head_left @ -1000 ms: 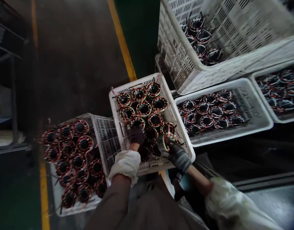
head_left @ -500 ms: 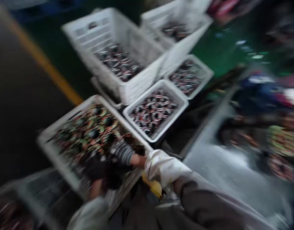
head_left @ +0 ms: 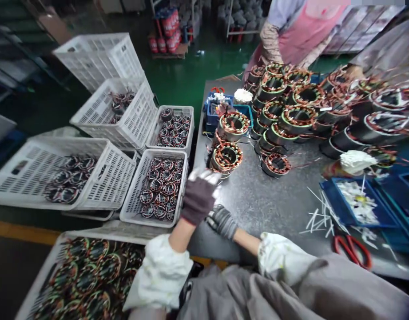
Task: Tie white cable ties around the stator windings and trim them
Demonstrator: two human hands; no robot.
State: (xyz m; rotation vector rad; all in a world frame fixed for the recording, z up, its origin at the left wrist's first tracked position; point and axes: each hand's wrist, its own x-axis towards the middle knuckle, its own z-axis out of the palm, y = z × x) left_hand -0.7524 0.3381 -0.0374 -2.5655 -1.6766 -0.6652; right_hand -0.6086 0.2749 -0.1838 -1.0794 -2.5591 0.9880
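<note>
My left hand (head_left: pixel 200 198), in a dark glove with pale fingertips, reaches over the table's left edge. Its fingers are stretched out just short of a wire-wound stator (head_left: pixel 227 158); whether they touch it I cannot tell. Another stator (head_left: pixel 233 125) with copper windings stands directly behind that one. Lower down, my right hand (head_left: pixel 222 221) in a grey striped glove lies low over the metal tabletop (head_left: pixel 254 209), fingers loosely extended to the left, nothing visible in them. Left of my hands, a white crate (head_left: pixel 184 186) holds several small stators (head_left: pixel 162 187).
More white crates (head_left: pixel 101 178) with stators stand on the left, and one (head_left: pixel 54 242) at lower left is full. Stacked stators (head_left: pixel 299 113) fill the table's far side, where a person in a pink apron (head_left: pixel 297 38) stands. Red-handled scissors (head_left: pixel 352 252) lie beside a blue tray (head_left: pixel 387 218).
The view has swung right to the table. Both hands have left the stator-filled crate at lower left and are now at the table's left edge, with no stator visible in either.
</note>
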